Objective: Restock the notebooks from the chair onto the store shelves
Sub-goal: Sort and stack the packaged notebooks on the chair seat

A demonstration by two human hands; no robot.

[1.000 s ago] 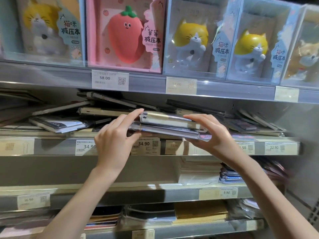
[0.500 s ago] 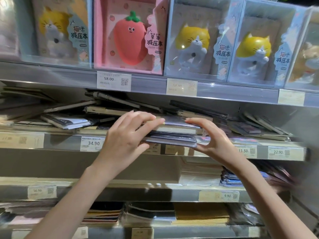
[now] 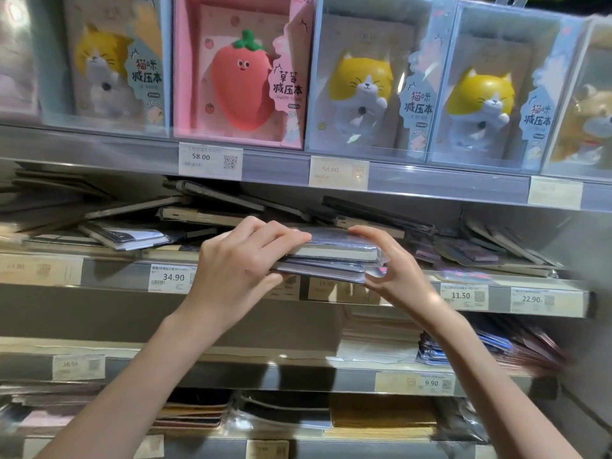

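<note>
Both hands hold a small stack of notebooks (image 3: 331,256) at the middle of the frame, level with the front edge of the second shelf (image 3: 109,271). On the stack's left end, the left hand (image 3: 238,270) has its fingers curled over the top cover and its thumb underneath. At the right end, the right hand (image 3: 394,276) cups the stack, fingers arched over the top and thumb below the bottom cover. Clear wrap covers the stack; the top notebook shows pale page edges, and the darker ones under it sit slightly askew. Behind the stack, more notebooks lie in loose, tilted piles across that shelf. A price tag (image 3: 172,277) reading 34.90 sits just left of the left hand. Across the top of the frame, boxed cat notebooks (image 3: 364,84) and a pink strawberry box (image 3: 241,74) stand upright. Further stacks lie on the lower shelves (image 3: 231,372), toward the bottom of the frame.
</note>
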